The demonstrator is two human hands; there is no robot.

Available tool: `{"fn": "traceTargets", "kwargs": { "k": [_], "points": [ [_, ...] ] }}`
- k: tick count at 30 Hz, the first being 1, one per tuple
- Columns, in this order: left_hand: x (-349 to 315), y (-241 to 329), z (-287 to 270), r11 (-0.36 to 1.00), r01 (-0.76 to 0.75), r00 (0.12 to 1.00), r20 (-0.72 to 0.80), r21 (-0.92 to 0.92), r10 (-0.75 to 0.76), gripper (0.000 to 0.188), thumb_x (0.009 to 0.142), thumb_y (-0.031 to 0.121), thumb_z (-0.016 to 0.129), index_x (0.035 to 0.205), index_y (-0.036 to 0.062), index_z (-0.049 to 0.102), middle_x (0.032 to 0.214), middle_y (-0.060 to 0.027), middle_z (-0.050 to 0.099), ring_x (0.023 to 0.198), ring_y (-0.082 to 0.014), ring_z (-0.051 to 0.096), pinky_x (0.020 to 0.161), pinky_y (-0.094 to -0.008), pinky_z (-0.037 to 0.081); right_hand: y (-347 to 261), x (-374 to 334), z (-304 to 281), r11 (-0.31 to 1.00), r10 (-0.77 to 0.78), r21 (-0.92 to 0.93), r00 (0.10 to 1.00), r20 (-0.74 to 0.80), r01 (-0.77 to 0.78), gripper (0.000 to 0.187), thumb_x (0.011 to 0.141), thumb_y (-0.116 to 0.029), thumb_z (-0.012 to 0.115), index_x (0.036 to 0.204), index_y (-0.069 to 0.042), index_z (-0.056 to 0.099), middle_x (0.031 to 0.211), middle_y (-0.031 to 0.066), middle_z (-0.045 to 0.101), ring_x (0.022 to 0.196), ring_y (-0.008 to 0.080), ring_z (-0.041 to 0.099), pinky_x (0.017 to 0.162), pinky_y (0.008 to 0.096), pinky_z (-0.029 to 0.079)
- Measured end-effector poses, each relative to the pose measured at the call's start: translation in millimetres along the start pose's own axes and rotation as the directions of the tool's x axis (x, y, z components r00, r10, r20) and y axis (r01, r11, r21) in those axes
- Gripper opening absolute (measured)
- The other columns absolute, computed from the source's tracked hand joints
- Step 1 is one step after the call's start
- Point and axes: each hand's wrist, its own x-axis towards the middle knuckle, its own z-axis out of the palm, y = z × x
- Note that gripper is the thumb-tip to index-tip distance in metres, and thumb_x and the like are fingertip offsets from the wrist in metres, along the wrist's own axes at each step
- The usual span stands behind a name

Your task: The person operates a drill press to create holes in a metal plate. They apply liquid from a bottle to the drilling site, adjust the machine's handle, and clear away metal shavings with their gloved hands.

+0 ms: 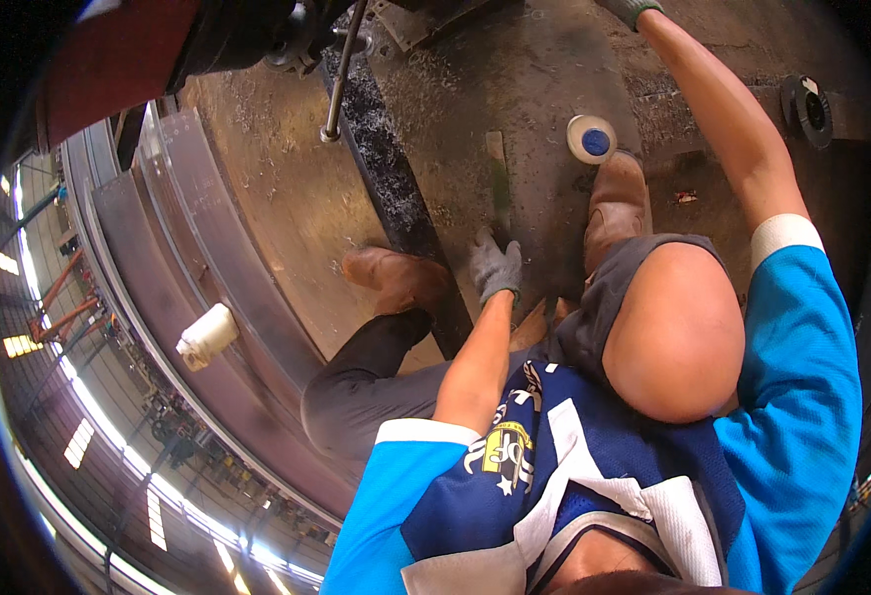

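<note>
My left hand [496, 268], in a grey knitted glove, hangs low between my brown boots with its fingers spread and nothing in them. Just beyond its fingertips lies a narrow greenish strip [499, 183] on the brown metal surface; whether they touch I cannot tell. My right arm stretches far forward, and only the gloved edge of my right hand [636, 8] shows at the top of the head view. Its fingers are cut off there. A round whitish container with a blue middle [594, 141] stands by the toe of my right boot [617, 198].
A metal rod [341, 84] hangs from dark machinery [296, 35] beside a red machine part [113, 59]. Shavings cover a dark bar [381, 149] on the surface. Long steel beams [192, 198] run along the left, with a white bottle [207, 335]. A black disc [808, 111] lies far right.
</note>
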Motion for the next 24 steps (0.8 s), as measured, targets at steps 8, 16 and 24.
{"fn": "traceTargets", "kwargs": {
  "k": [8,16,24],
  "points": [
    [-2.5,-0.3,-14.9,0.999,0.037,0.998,0.051,-0.025,-0.036,0.059,0.093,0.039,0.067,0.138,0.0027,0.053,0.122,-0.0289,0.068,0.116,-0.0444,0.065,0.098,-0.0523,0.053,-2.2,-0.6,-3.5,0.987,-0.127,0.090,0.991,-0.050,0.131,0.038,0.083,-0.028,0.046,0.091,-0.002,0.072,0.071,0.0085,0.064,0.067,0.0191,0.058,0.062,0.0353,0.047],
    [32.0,15.7,-41.9,0.982,-0.151,0.983,-0.118,-0.112,0.137,0.054,0.106,0.042,0.040,0.126,-0.0043,0.058,0.110,-0.0343,0.069,0.103,-0.0472,0.069,0.091,-0.0563,0.051,15.1,-1.1,10.6,0.973,0.018,0.230,0.990,-0.141,0.015,0.031,0.084,-0.019,0.046,0.089,-0.002,0.072,0.072,0.0046,0.065,0.068,0.0170,0.059,0.063,0.0324,0.046],
    [169.9,84.6,-157.3,0.315,-0.031,0.973,-0.100,-0.949,-0.206,0.045,0.105,0.033,0.042,0.130,-0.0045,0.051,0.105,-0.0257,0.068,0.087,-0.0400,0.069,0.073,-0.0506,0.053,29.5,-2.0,38.3,0.935,0.137,0.344,0.980,-0.144,-0.081,0.026,0.078,-0.014,0.050,0.089,-0.004,0.071,0.072,0.0015,0.063,0.070,0.0145,0.057,0.062,0.0308,0.044]
  ]
}}
